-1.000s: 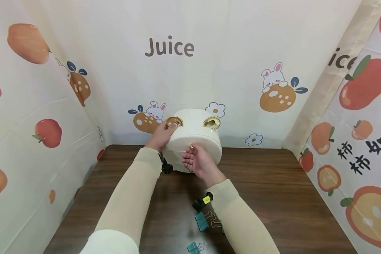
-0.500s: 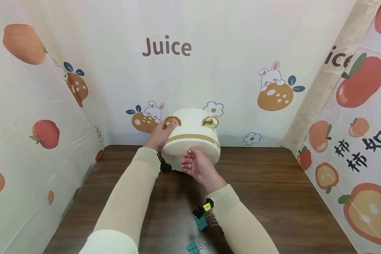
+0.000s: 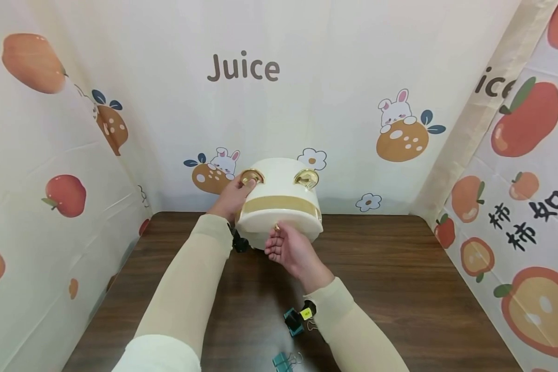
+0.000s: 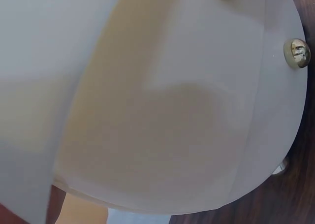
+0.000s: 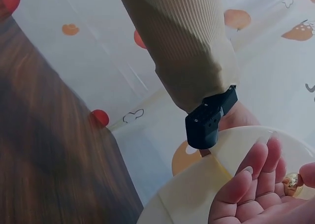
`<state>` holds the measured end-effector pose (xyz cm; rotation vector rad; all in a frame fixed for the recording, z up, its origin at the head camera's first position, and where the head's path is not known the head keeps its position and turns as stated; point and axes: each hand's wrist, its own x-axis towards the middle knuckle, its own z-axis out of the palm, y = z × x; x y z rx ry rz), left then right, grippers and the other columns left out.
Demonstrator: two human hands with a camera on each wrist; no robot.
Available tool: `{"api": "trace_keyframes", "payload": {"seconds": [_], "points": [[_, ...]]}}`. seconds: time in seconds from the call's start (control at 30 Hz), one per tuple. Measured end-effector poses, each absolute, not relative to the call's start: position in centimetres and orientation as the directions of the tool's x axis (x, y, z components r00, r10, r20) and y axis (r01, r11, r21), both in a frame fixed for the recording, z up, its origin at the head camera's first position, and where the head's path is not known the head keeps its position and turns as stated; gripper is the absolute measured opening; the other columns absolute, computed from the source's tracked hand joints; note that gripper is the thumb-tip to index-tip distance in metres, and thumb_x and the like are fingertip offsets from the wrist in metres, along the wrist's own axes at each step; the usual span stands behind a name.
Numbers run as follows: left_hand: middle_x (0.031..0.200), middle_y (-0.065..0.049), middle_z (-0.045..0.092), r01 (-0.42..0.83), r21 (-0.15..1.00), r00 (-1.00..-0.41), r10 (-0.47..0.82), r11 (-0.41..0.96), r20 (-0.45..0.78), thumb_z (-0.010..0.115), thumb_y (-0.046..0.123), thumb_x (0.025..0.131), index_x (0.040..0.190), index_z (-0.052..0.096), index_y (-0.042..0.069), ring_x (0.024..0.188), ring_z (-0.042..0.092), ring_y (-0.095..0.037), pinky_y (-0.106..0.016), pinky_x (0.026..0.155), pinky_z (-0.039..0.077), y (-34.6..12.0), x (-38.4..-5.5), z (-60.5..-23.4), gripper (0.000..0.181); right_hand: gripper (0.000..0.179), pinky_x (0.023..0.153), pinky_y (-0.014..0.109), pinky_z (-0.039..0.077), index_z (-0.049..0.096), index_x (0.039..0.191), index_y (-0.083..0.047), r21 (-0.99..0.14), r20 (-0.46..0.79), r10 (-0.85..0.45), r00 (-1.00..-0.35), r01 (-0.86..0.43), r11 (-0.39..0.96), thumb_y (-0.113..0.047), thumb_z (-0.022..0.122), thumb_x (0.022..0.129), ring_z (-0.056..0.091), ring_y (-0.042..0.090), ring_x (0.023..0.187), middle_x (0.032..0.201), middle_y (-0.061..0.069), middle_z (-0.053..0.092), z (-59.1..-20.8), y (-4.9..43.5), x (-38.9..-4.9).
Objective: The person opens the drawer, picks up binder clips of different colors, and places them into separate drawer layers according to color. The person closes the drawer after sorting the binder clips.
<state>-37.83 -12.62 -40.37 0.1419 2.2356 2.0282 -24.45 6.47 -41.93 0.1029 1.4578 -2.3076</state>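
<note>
A white rounded box [image 3: 281, 175] with two gold ring-shaped fittings stands at the back of the table. Its front flap [image 3: 302, 221] tilts outward at the top, showing a tan band of the interior. My left hand [image 3: 231, 200] grips the box's left side, thumb at the left gold fitting [image 3: 252, 177]; its other fingers are hidden. Thumb and index finger of my right hand [image 3: 294, 253] pinch the small gold knob [image 5: 292, 184] on the flap, the other fingers loosely bent. The left wrist view shows the box's white surface and gold feet [image 4: 297, 53].
Teal binder clips [image 3: 282, 362] lie on the dark wooden table [image 3: 390, 289] near the front, some partly behind the right wrist's camera [image 3: 294, 319]. A fruit-patterned curtain [image 3: 344, 103] closes off the back and both sides.
The flap has swung from shut to partly open, its top edge coming outward and down. My right hand moved slightly down with the knob; my left hand kept its grip on the box.
</note>
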Motion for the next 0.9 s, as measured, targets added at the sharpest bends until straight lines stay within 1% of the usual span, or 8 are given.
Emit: {"api": "trace_keyframes", "payload": {"seconds": [0.1, 0.33, 0.47, 0.57, 0.7, 0.8, 0.9], "points": [[0.146, -0.011, 0.053, -0.009, 0.995, -0.987, 0.156, 0.096, -0.024, 0.053, 0.035, 0.108, 0.156, 0.043, 0.017, 0.122, 0.056, -0.028, -0.044, 0.106, 0.043, -12.6, -37.8, -40.3, 0.052, 0.032, 0.069, 0.03, 0.051, 0.056, 0.09, -0.009, -0.853, -0.271, -0.289, -0.918, 0.368, -0.37, -0.034, 0.044, 0.106, 0.06, 0.017, 0.066, 0.074, 0.002, 0.062, -42.0, 6.4, -24.2], [0.148, -0.011, 0.052, -0.003, 0.99, -0.988, 0.149, 0.138, -0.024, 0.054, 0.036, 0.108, 0.157, 0.042, 0.02, 0.125, 0.054, -0.027, -0.044, 0.108, 0.041, -12.8, -37.8, -40.2, 0.054, 0.035, 0.069, 0.03, 0.051, 0.056, 0.088, -0.009, -0.877, -0.248, -0.294, -0.923, 0.343, -0.336, -0.035, 0.043, 0.108, 0.061, 0.016, 0.066, 0.073, 0.002, 0.062, -42.2, 6.3, -23.4], [0.149, -0.011, 0.052, 0.008, 0.992, -0.987, 0.16, 0.126, -0.013, 0.054, 0.035, 0.108, 0.158, 0.042, 0.02, 0.126, 0.053, -0.027, -0.044, 0.108, 0.042, -12.7, -37.9, -40.3, 0.053, 0.036, 0.069, 0.03, 0.05, 0.056, 0.087, -0.01, -0.882, -0.24, -0.299, -0.924, 0.336, -0.329, -0.035, 0.042, 0.109, 0.06, 0.016, 0.066, 0.072, 0.001, 0.062, -42.2, 6.5, -22.9], [0.148, -0.011, 0.052, 0.014, 0.993, -0.987, 0.162, 0.115, -0.005, 0.054, 0.034, 0.108, 0.157, 0.042, 0.019, 0.126, 0.053, -0.028, -0.045, 0.108, 0.042, -12.6, -37.8, -40.2, 0.053, 0.036, 0.069, 0.03, 0.05, 0.056, 0.087, -0.011, -0.882, -0.241, -0.314, -0.918, 0.342, -0.323, -0.034, 0.041, 0.109, 0.061, 0.016, 0.065, 0.072, 0.001, 0.062, -42.2, 6.7, -22.6], [0.15, -0.01, 0.051, 0.019, 0.99, -0.987, 0.158, 0.138, -0.003, 0.053, 0.036, 0.108, 0.158, 0.041, 0.021, 0.128, 0.052, -0.027, -0.045, 0.109, 0.041, -12.5, -37.7, -40.1, 0.054, 0.036, 0.069, 0.03, 0.05, 0.056, 0.087, -0.011, -0.882, -0.248, -0.326, -0.912, 0.352, -0.313, -0.033, 0.04, 0.109, 0.061, 0.015, 0.065, 0.072, 0.0, 0.063, -42.0, 6.8, -22.1], [0.151, -0.008, 0.051, 0.016, 0.988, -0.988, 0.154, 0.151, -0.008, 0.053, 0.037, 0.108, 0.159, 0.04, 0.022, 0.129, 0.052, -0.026, -0.044, 0.11, 0.04, -12.5, -37.7, -40.2, 0.055, 0.035, 0.068, 0.029, 0.05, 0.056, 0.087, -0.011, -0.887, -0.244, -0.322, -0.915, 0.345, -0.306, -0.034, 0.041, 0.109, 0.061, 0.015, 0.065, 0.072, -0.001, 0.063, -42.1, 6.9, -22.0], [0.15, -0.009, 0.051, 0.005, 0.989, -0.989, 0.148, 0.146, -0.017, 0.054, 0.038, 0.107, 0.159, 0.04, 0.022, 0.129, 0.052, -0.026, -0.044, 0.11, 0.04, -12.6, -37.8, -40.3, 0.056, 0.036, 0.068, 0.029, 0.05, 0.057, 0.086, -0.01, -0.896, -0.24, -0.311, -0.92, 0.333, -0.292, -0.036, 0.045, 0.108, 0.061, 0.015, 0.065, 0.071, -0.001, 0.062, -42.4, 7.0, -21.9]]}}
